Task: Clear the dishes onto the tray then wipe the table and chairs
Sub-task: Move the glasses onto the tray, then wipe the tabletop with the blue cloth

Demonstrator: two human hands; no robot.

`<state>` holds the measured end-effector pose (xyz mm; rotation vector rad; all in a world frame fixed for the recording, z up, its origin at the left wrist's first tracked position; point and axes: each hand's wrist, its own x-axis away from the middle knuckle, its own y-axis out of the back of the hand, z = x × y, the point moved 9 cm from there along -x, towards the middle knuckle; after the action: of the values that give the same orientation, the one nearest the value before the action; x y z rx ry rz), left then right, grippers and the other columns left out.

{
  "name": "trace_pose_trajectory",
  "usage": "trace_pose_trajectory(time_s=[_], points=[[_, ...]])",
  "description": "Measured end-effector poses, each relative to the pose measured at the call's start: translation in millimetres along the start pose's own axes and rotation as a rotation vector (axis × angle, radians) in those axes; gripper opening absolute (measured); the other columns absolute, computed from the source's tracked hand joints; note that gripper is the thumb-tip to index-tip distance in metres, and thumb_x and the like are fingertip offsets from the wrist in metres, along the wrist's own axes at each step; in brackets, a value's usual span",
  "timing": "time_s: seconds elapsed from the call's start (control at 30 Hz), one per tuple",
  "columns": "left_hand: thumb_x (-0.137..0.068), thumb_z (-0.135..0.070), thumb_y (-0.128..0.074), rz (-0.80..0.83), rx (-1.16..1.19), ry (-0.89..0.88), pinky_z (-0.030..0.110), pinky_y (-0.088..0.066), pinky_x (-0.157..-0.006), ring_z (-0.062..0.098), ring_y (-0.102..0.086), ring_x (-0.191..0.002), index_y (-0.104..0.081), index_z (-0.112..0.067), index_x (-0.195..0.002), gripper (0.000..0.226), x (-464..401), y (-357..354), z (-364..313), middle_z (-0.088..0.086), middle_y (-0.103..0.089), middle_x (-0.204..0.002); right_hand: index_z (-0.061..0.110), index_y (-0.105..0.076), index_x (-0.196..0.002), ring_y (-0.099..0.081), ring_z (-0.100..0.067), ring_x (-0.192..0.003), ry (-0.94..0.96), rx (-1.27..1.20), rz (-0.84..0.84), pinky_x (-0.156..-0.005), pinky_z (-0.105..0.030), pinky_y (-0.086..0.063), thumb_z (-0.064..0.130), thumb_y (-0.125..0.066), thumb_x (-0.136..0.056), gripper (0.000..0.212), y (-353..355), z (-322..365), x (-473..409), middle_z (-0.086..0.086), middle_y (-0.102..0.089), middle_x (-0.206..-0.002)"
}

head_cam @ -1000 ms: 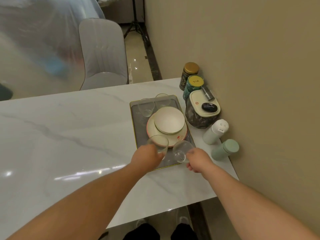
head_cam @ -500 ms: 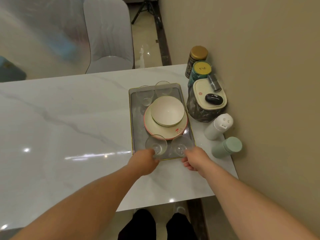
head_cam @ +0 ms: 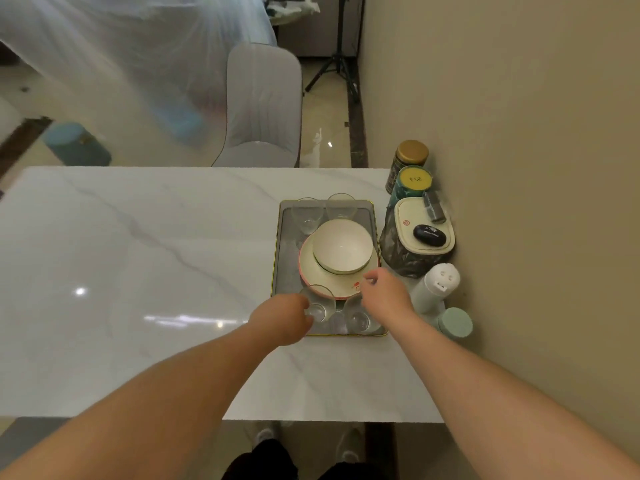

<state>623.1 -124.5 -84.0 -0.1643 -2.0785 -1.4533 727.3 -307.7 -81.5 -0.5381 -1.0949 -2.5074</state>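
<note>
Tray [head_cam: 278, 271] on marble table [head_cam: 138, 271] by the wall, dishes gathered for carrying: bowl [head_cam: 342, 245] stacked on plate [head_cam: 311, 268], four glasses at corners; left hand [head_cam: 282, 318] beside near-left glass [head_cam: 320, 304], grip hidden; right hand [head_cam: 386, 294] above near-right glass [head_cam: 360, 318], fingers loosely curled, empty.

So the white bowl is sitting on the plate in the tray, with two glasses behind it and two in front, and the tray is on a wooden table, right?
Nearly. The table is white marble with grey veins, not wood, as the head view shows. The rest holds: the white bowl sits on the plate in the tray, with two glasses behind and two in front.
</note>
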Motion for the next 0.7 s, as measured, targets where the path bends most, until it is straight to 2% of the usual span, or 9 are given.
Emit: trace_pose_trajectory(time_s=[0.07, 0.2, 0.27, 0.37, 0.5, 0.53, 0.6, 0.7], points=[[-0.098, -0.042, -0.05, -0.046, 0.032, 0.02, 0.034, -0.053, -0.087, 0.026, -0.063, -0.109, -0.061, -0.022, -0.127, 0.037, 10, 9, 6, 0.004, -0.068, -0.121, 0.026, -0.061, -0.123, -0.067, -0.021, -0.097, 0.037, -0.024, 0.034, -0.083, -0.039, -0.057, 0.032, -0.047, -0.094, 0.033, -10, 17, -1, 0.001, -0.071, -0.106], [-0.097, -0.042, -0.05, -0.086, 0.104, 0.098, 0.032, -0.051, -0.089, 0.022, -0.061, -0.113, -0.061, -0.028, -0.13, 0.037, 45, 16, 38, -0.001, -0.066, -0.126, 0.025, -0.063, -0.118, -0.068, -0.025, -0.099, 0.136, 0.021, 0.127, -0.088, -0.042, -0.056, 0.03, -0.049, -0.093, 0.029, -48, 53, 13, -0.002, -0.074, -0.102], [-0.099, -0.043, -0.05, -0.101, 0.122, 0.152, 0.032, -0.05, -0.088, 0.02, -0.06, -0.114, -0.062, -0.029, -0.128, 0.035, 72, 15, 64, -0.003, -0.066, -0.126, 0.02, -0.068, -0.108, -0.068, -0.03, -0.097, 0.187, 0.095, 0.183, -0.087, -0.041, -0.055, 0.027, -0.048, -0.091, 0.027, -75, 69, 30, -0.005, -0.075, -0.096], [-0.1, -0.044, -0.05, -0.118, 0.142, 0.22, 0.032, -0.048, -0.087, 0.018, -0.059, -0.116, -0.061, -0.029, -0.13, 0.035, 107, 16, 100, -0.005, -0.065, -0.127, 0.016, -0.069, -0.089, -0.067, -0.032, -0.09, 0.249, 0.182, 0.228, -0.08, -0.039, -0.055, 0.022, -0.043, -0.084, 0.027, -103, 90, 54, -0.007, -0.074, -0.085], [-0.101, -0.043, -0.049, -0.162, 0.189, 0.281, 0.033, -0.05, -0.091, 0.018, -0.058, -0.118, -0.059, -0.027, -0.135, 0.039, 160, 23, 155, -0.005, -0.064, -0.13, 0.026, -0.062, -0.089, -0.066, -0.016, -0.073, 0.327, 0.165, 0.265, -0.059, -0.029, -0.051, 0.023, -0.045, -0.092, 0.018, -133, 131, 106, 0.004, -0.073, -0.082], [-0.101, -0.043, -0.049, -0.18, 0.205, 0.291, 0.033, -0.05, -0.091, 0.019, -0.059, -0.118, -0.059, -0.027, -0.135, 0.039, 173, 25, 170, -0.004, -0.064, -0.131, 0.028, -0.06, -0.087, -0.067, -0.017, -0.072, 0.35, 0.16, 0.266, -0.06, -0.031, -0.054, 0.024, -0.046, -0.093, 0.016, -140, 144, 120, 0.004, -0.073, -0.08], [-0.1, -0.044, -0.048, -0.221, 0.224, 0.309, 0.033, -0.051, -0.092, 0.018, -0.059, -0.116, -0.059, -0.028, -0.134, 0.038, 200, 33, 197, -0.005, -0.063, -0.131, 0.029, -0.06, -0.086, -0.068, -0.02, -0.074, 0.386, 0.148, 0.27, -0.071, -0.04, -0.059, 0.025, -0.047, -0.093, 0.015, -157, 169, 142, 0.003, -0.073, -0.082], [-0.1, -0.043, -0.048, -0.273, 0.276, 0.339, 0.035, -0.052, -0.091, 0.019, -0.061, -0.113, -0.059, -0.029, -0.132, 0.037, 250, 36, 245, -0.005, -0.063, -0.13, 0.027, -0.062, -0.1, -0.069, -0.019, -0.081, 0.443, 0.14, 0.29, -0.078, -0.041, -0.062, 0.029, -0.047, -0.094, 0.016, -199, 205, 185, 0.004, -0.071, -0.09]])
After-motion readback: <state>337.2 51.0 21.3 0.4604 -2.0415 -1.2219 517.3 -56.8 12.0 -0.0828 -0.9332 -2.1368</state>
